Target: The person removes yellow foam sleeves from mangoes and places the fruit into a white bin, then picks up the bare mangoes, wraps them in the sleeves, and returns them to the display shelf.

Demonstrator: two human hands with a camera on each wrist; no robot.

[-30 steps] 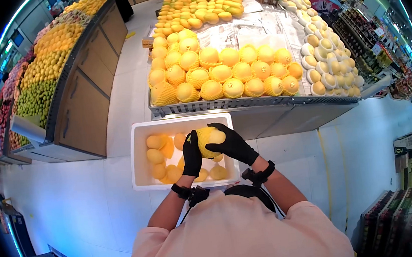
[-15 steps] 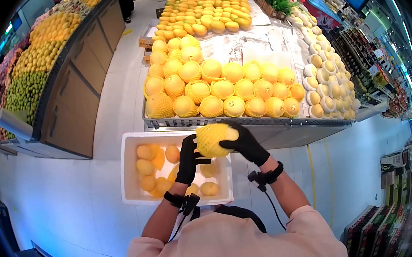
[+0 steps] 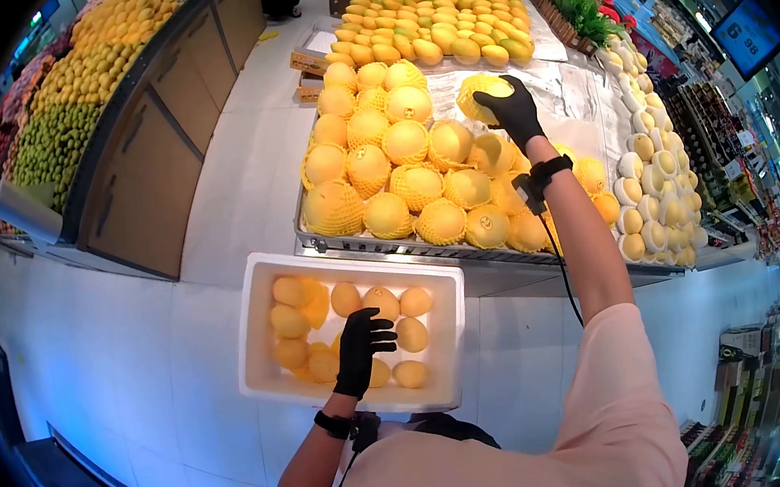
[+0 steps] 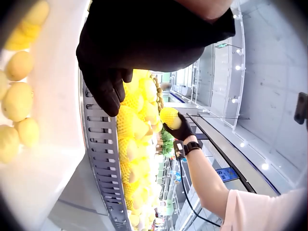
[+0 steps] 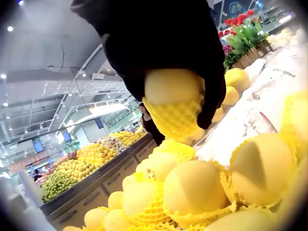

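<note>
With fingers curled over its top, my black-gloved right hand [image 3: 516, 117] grips a yellow melon [image 3: 474, 97] in a yellow foam net. In the right wrist view the melon [image 5: 174, 113] hangs over the netted melons, its bare upper part against the palm. Below the hand is a display of netted melons [image 3: 417, 184], in stacked rows. My gloved left hand [image 3: 361, 348] is held over a white foam box [image 3: 460, 331], fingers spread and nothing in them. Unnetted yellow melons [image 3: 410, 374] lie in the box.
A slotted metal rail [image 4: 102, 154] edges the display. Behind the netted melons lie white sheets [image 3: 564, 95] and rows of mangoes [image 3: 434, 14]. Pale fruit in white wraps [image 3: 652, 181] line the right side. Another fruit counter [image 3: 152, 163] stands left.
My right hand has carried the netted melon up from over the box, forward and right above the display. The left hand has let go of it and stays back over the box.
</note>
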